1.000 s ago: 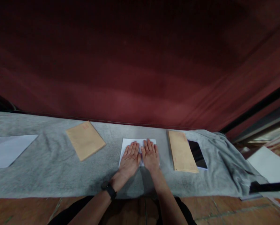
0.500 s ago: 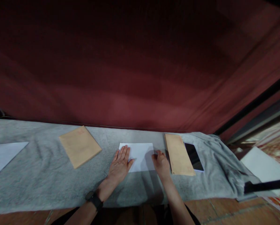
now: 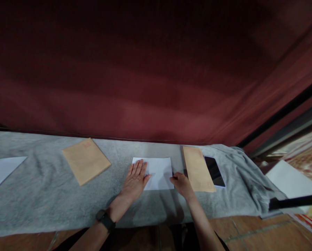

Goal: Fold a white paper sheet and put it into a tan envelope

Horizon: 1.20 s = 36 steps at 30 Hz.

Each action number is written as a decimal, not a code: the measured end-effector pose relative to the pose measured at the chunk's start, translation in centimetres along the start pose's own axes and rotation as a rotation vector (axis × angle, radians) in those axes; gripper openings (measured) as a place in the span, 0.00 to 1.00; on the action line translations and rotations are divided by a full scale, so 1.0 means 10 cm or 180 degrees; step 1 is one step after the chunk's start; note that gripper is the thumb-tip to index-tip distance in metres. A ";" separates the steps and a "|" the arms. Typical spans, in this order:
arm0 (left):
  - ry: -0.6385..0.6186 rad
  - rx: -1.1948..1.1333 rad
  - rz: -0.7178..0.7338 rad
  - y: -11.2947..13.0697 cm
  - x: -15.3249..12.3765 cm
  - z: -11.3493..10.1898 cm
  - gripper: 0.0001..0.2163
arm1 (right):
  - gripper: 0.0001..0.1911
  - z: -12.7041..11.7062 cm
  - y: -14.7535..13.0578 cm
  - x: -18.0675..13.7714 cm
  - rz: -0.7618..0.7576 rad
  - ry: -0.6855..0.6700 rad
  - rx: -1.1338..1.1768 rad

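Note:
A white sheet of paper [image 3: 160,171], apparently folded, lies flat on the grey cloth in front of me. My left hand [image 3: 135,179] rests on its left part, palm down with fingers stretched out. At the right edge of the paper is my right hand [image 3: 181,183], its fingers curled together against that edge; the fingertips are partly hidden. Just to the right of this hand lies a stack of brown envelopes [image 3: 198,169]. Another brown envelope stack [image 3: 86,161] sits askew to the left of my left hand.
A grey cloth [image 3: 48,198] covers the long surface. White paper [image 3: 3,170] lies at the far left, and a dark-screened phone [image 3: 215,171] touches the right envelopes. A dark red panel [image 3: 145,104] rises behind. Black bars [image 3: 297,201] and a white sheet [image 3: 293,177] are at the right.
My right hand has moved slightly down along the paper's right edge and its fingers have curled in more. My left hand stays flat. The view has shifted a little.

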<state>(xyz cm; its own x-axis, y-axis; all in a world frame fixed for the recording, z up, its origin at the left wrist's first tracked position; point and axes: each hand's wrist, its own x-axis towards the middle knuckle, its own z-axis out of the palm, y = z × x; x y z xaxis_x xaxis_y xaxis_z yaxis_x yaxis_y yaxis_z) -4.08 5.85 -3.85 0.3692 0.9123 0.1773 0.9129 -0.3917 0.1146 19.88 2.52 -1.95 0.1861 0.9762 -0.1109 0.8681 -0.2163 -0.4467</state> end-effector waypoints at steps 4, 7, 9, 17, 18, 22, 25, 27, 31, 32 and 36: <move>0.0069 0.0038 0.0156 0.17 0.05 0.05 0.28 | 0.11 -0.07 0.01 -0.01 0.0075 -0.0158 -0.0056; 0.0091 0.0056 0.0181 0.27 0.10 0.08 0.27 | 0.11 -0.15 -0.01 -0.02 0.0196 -0.0132 -0.0185; 0.0122 0.0037 0.0184 0.30 0.14 0.10 0.26 | 0.13 -0.18 -0.06 -0.01 0.0264 0.0042 -0.0202; 0.0284 0.0082 0.0381 0.25 0.22 0.16 0.24 | 0.25 0.29 -0.68 0.13 -0.1145 0.0769 0.0991; 0.0249 0.0132 0.0407 0.23 0.22 0.16 0.24 | 0.26 0.38 -0.74 0.13 -0.1197 0.0778 0.0866; 0.0186 0.0290 0.0418 0.12 0.19 0.17 0.25 | 0.25 0.60 -0.81 0.12 -0.1189 0.0757 0.0167; 0.0279 0.0268 0.0325 0.03 0.16 0.17 0.25 | 0.25 0.61 -0.76 0.13 -0.1217 0.0667 -0.0167; 0.0355 0.0227 0.0231 -0.02 0.14 0.17 0.25 | 0.25 0.59 -0.72 0.14 -0.1236 0.0668 -0.0321; 0.0408 0.0151 0.0013 -0.09 0.12 0.16 0.27 | 0.26 0.56 -0.60 0.19 -0.1172 0.0767 -0.0624; 0.0402 0.0138 -0.0035 -0.11 0.12 0.15 0.27 | 0.26 0.55 -0.57 0.20 -0.1155 0.0795 -0.0681; 0.0378 0.0171 -0.0143 -0.15 0.11 0.15 0.29 | 0.28 0.53 -0.42 0.19 -0.1046 0.0961 -0.0804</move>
<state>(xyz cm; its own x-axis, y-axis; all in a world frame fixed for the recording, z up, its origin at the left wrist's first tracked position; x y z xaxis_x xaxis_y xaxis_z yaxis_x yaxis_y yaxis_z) -4.79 7.58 -5.29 0.3074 0.9069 0.2882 0.9373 -0.3409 0.0731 14.14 5.24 -4.94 -0.0230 0.9605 0.2775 0.9803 0.0761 -0.1822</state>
